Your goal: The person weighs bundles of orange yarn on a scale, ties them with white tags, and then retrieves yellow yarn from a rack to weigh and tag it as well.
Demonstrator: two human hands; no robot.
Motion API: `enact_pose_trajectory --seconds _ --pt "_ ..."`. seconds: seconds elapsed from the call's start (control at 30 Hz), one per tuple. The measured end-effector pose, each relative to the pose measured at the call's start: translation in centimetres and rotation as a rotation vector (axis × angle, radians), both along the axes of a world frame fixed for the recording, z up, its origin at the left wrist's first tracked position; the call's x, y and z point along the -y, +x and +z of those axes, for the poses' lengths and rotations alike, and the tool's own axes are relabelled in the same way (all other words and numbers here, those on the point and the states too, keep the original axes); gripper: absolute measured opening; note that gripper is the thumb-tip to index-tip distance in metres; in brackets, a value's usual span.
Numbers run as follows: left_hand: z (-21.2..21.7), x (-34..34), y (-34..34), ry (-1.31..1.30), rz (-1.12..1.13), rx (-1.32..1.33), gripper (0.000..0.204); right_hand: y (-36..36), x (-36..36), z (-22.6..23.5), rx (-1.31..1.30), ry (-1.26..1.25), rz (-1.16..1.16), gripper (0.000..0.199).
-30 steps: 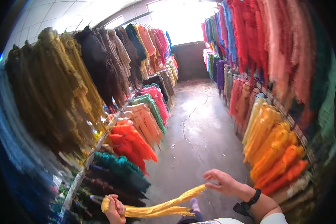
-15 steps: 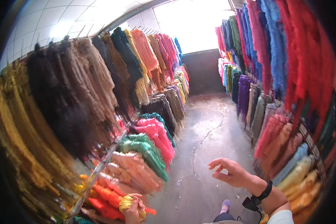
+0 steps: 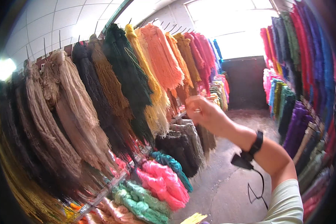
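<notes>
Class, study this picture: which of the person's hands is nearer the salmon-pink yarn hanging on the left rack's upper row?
Right, as far as the view shows. The right hand appears just below and right of the salmon-pink yarn; the left hand is out of view.

The right hand [image 3: 201, 112] is raised, its fingers bent, near the lower ends of the hanging coral yarn [image 3: 162, 56]; whether any strands are touched cannot be told. A black band [image 3: 256, 143] is worn on the wrist, and a tuft of yellow strands [image 3: 193, 219] is shown at the lower edge. Beige yarn [image 3: 76, 89] and dark green yarn [image 3: 125, 71] are hung at the left, above pink yarn [image 3: 164, 181], while purple yarn [image 3: 295, 121] is hung across the grey floor [image 3: 227, 186].
</notes>
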State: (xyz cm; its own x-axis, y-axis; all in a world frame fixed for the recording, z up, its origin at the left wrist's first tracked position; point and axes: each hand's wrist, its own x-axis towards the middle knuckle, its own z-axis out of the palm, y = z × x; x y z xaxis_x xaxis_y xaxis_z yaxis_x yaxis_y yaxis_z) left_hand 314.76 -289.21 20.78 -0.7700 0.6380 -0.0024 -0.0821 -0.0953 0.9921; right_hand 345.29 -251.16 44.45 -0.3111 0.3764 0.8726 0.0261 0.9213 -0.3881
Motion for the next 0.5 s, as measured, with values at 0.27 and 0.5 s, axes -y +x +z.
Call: enact_pose_trajectory --seconds 0.27,0.5 --pt "-2.9 -13.1 2.7 0.027 0.100 0.167 0.016 -9.8 -20.9 16.2 -0.066 0.148 -0.230 0.045" --pt "-2.4 -19.5 6.5 -0.123 0.418 0.109 0.015 -18.7 -30.4 28.6 -0.172 0.137 -0.219 0.055"
